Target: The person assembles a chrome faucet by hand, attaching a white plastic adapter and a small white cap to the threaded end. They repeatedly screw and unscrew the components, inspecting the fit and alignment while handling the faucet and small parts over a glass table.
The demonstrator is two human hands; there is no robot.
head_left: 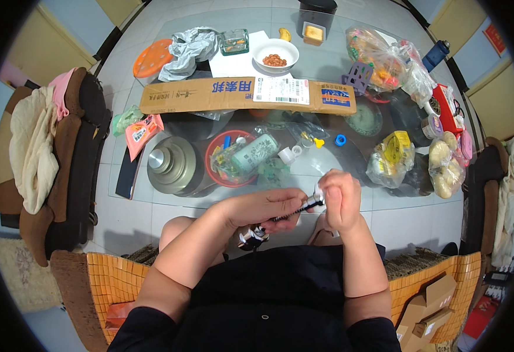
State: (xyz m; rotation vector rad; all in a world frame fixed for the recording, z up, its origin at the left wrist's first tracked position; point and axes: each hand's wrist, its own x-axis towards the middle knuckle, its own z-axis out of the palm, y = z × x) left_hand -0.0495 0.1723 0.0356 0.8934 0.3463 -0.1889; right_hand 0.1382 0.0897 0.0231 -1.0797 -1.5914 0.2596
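Observation:
Above my lap, my left hand (271,206) is closed around a slim black-and-silver fitting (311,203). Its dark, ribbed-looking length slants up to the right and ends in a shiny metal part. A chrome-and-black piece (253,237) hangs below that hand; whether it joins the fitting is hidden by the fingers. Right at the metal end, my right hand (340,200) is closed in a pinch on a thin white strip (318,192). Part of the strip is covered by the fingers. On the glass table beyond lie a blue ring (340,140) and a small yellow piece (319,142).
Across the glass table (327,196) lies a long cardboard box (198,97). A red basin (211,166) holding a green-white bottle (255,154) stands near a round metal pot (172,165). Behind are a bowl of nuts (275,56) and bagged items (380,58).

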